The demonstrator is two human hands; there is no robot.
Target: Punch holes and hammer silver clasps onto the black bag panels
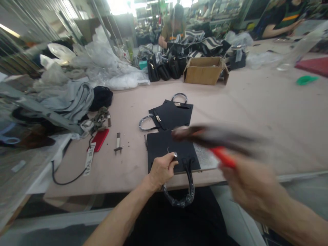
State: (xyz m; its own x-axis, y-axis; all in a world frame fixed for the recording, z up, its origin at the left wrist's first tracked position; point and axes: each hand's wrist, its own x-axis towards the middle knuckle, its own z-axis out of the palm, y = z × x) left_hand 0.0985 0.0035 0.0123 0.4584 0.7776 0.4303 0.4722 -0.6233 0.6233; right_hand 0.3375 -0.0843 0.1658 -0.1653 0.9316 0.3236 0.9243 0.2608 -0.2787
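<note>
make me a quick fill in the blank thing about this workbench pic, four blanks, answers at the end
1. The left hand pinches a small silver-topped piece above a panel coloured ____.
2. The brightly coloured part of the blurred tool in the right hand is ____.
3. Beyond that panel, ____ more handled black panels overlap.
4. The open box beside the black bags is made of ____.

Missing words: black; red; two; cardboard.

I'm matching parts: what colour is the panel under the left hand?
The panel is black, best in the head view.
</note>
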